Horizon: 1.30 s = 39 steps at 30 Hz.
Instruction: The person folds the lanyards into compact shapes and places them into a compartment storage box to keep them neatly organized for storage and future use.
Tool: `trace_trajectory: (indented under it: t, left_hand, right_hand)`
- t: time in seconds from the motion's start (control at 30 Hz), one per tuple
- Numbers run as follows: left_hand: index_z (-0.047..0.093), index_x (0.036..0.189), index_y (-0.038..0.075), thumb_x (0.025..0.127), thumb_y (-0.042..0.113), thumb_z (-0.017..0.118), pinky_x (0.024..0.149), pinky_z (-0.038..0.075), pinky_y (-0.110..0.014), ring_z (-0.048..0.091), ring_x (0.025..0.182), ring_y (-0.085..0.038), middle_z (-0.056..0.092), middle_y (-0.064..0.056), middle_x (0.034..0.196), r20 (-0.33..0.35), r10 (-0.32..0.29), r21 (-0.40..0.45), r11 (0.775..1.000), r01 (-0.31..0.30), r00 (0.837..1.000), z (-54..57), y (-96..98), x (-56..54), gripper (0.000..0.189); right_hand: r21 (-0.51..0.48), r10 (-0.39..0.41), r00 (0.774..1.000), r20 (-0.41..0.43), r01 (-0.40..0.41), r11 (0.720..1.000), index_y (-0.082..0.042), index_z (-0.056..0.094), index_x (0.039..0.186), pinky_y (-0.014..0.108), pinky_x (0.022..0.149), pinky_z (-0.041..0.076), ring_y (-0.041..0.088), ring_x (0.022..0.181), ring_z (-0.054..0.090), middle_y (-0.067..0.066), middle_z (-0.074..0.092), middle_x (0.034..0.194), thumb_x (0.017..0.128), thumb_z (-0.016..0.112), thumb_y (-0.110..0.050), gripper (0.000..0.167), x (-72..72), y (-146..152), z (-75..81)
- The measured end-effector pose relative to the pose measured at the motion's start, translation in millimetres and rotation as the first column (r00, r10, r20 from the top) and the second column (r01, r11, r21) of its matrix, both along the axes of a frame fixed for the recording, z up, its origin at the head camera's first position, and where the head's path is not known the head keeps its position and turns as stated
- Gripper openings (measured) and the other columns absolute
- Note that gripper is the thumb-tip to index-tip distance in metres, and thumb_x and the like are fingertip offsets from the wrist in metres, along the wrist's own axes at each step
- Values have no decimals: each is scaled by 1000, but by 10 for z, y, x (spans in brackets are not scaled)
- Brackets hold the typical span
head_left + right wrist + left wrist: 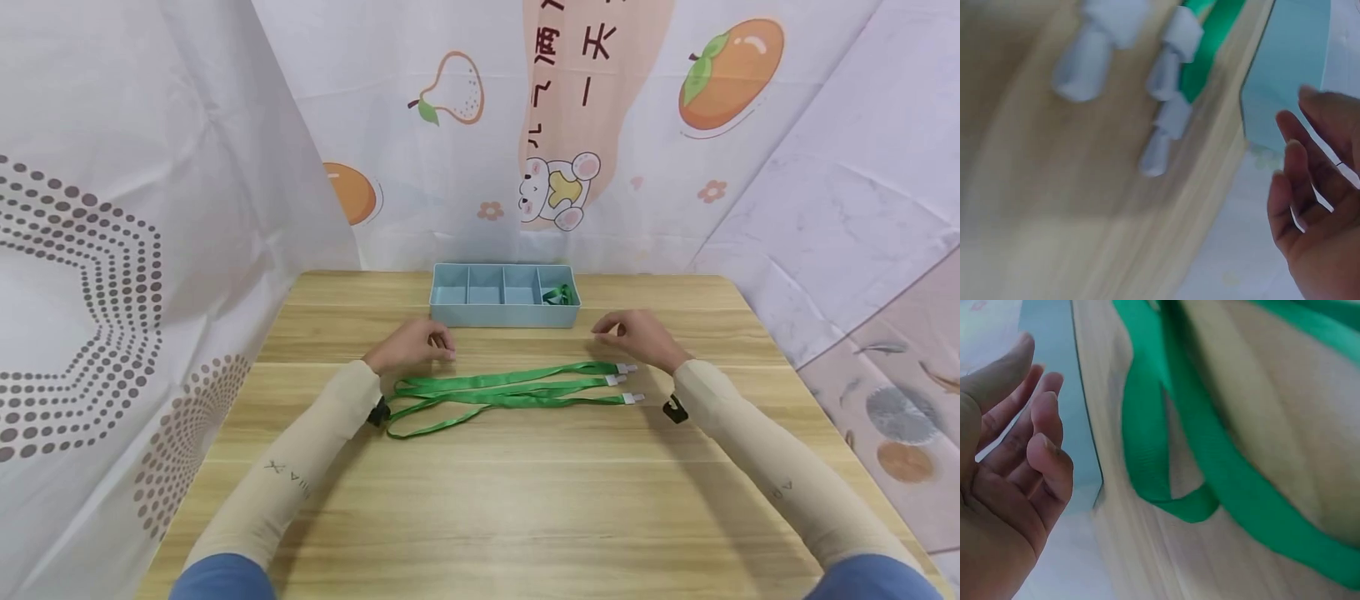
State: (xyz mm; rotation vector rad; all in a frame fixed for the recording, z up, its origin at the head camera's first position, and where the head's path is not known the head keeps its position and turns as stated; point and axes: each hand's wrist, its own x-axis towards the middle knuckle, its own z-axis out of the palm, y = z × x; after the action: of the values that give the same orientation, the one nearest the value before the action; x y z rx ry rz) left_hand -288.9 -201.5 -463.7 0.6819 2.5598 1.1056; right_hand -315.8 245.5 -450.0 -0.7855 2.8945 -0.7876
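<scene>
**Green lanyards (pixel 525 402) stretched out between my relaxed left hand (pixel 412 346) and right hand (pixel 637 336)**

From my head, I see the lanyards lying roughly side by side across the wooden table (pixel 480 500), their looped ends toward my left and three pale clips (pixel 617 380) toward my right. My left hand is near the loops, fingers loosely bent and released from any grasp. My right hand is just beyond the clips, equally loose and free. I cannot tell whether either hand touches the tabletop. Farther back, between and beyond my hands, sits a light-blue box (pixel 505 316) with four compartments in a row; a small green bundle (pixel 557 295) lies in the rightmost one. I wear beige sleeves (pixel 300 467) on both forearms, with blue cuffs (pixel 222 577) above them. Behind the table hangs a white cloth (pixel 420 200) printed with fruit, flowers and a cartoon bear (pixel 555 192).

At my left wrist, my palm and softly curved fingers show against the box's blue wall. Beside them, apart from my fingers, a broad green strap folds into a loop.

At my right wrist, my fingers are slightly bent and spread, in front of the box's other end. The clips hang blurred at the strap ends, well apart from my fingertips.
</scene>
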Motion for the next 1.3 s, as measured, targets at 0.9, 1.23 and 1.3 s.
trace_trajectory:
  t: [0.9, 1.23, 1.3]
  left_hand:
    - [74, 94, 8, 88, 9, 83, 69, 53, -31, 60, 74, -15, 67, 1, 82, 60, -81, -82, 993, 86, 995, -206, -163, 195, 11]
    - [75, 95, 8, 90, 8, 81, 74, 54, -32, 62, 81, -16, 68, 2, 89, 75, -84, -103, 990, 91, 994, -196, -287, 206, 9]
    - [75, 92, 9, 91, 9, 80, 73, 53, -32, 61, 79, -16, 69, 2, 89, 66, -92, -121, 988, 99, 994, -181, -322, 204, 5]
  right_hand:
    - [6, -22, 989, 146, 21, 1000, -13, 77, 94, 33, 69, 50, 17, 77, 60, -3, 71, 88, 91, 80, -12, 4, 255, 435, -317]
    - [-32, 11, 996, 90, -9, 999, -7, 79, 101, 30, 66, 48, 16, 75, 58, 1, 73, 91, 95, 73, -8, 8, 255, 433, -207]
    - [-62, 5, 997, 73, 0, 998, -6, 78, 102, 31, 67, 48, 18, 77, 58, 3, 73, 95, 98, 71, -11, 9, 239, 447, -139]
